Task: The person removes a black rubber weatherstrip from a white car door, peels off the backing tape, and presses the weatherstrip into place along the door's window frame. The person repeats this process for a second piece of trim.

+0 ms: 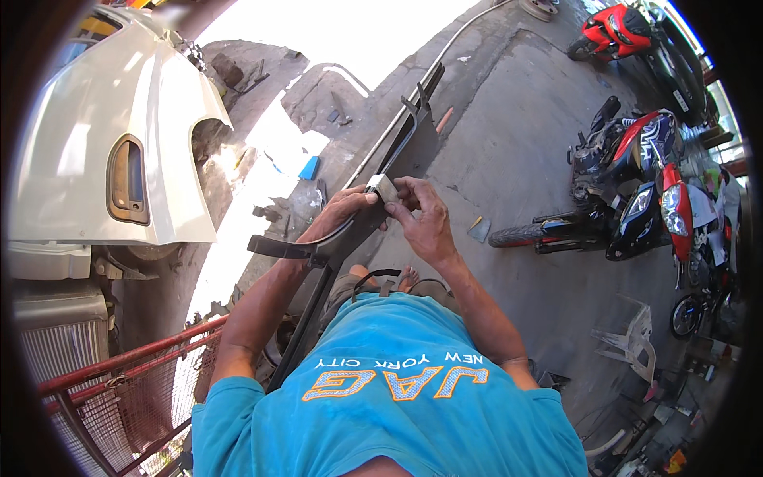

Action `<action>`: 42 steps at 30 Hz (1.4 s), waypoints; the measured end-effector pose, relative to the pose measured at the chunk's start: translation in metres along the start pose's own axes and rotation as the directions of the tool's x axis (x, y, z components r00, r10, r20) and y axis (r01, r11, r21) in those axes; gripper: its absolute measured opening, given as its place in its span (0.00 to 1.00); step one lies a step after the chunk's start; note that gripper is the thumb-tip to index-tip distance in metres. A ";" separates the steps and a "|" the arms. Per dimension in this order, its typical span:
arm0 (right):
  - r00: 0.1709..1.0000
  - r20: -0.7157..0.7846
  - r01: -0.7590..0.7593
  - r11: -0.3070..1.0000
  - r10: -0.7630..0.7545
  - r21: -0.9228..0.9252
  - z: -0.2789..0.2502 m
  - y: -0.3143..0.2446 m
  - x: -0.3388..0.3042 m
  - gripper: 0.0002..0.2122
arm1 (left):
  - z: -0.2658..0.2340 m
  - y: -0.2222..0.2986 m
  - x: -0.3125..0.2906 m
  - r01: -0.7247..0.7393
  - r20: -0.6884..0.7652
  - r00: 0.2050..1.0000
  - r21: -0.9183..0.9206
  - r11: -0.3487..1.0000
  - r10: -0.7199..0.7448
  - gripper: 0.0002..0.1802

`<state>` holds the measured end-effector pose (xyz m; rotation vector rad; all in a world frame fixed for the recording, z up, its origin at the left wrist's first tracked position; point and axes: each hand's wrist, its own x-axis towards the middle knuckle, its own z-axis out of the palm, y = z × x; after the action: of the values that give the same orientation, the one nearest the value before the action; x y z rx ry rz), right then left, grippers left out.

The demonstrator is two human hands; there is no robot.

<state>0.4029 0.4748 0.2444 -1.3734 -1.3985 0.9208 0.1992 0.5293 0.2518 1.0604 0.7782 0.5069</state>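
Observation:
In front of me, a long dark strip-like panel (413, 147) runs slantwise from beside my body up to the far end. It looks like a vehicle trim part, with a curved arm (278, 247) sticking out on its left. My left hand (343, 210) is closed around its middle, thumb on top. A small pale, flat-sided block (384, 188) rests against the panel between my hands. My right hand (423, 215) pinches the block's right side with bent fingers, its thumb pointing toward my left hand. The fingertips under the panel are partly hidden.
On the left stands a cream car body with a door handle (127, 179), above a red railing (135, 354). Motorcycles (628, 199) are parked on the right, near a broken white plastic chair (632, 342). A blue piece (308, 168) and scraps lie on the concrete floor.

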 end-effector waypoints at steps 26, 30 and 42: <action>0.965 0.191 0.177 0.983 -0.182 0.043 0.003 0.043 0.316 0.09 | -0.127 0.136 0.196 -0.031 -0.406 0.913 -0.117 0.993 -0.020 0.46; 0.940 0.236 0.227 0.968 -0.246 0.104 0.003 0.042 0.374 0.08 | -0.137 0.134 0.225 0.003 -0.507 0.862 0.053 0.999 0.024 0.50; 0.841 0.471 0.238 0.964 -0.267 0.121 0.015 0.056 0.472 0.08 | -0.136 0.149 0.278 0.108 -0.748 0.567 0.481 0.870 0.343 0.54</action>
<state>0.4364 0.9494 0.2411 -0.9092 -1.8624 1.1657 0.2699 0.8655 0.2624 1.3459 1.7583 1.0039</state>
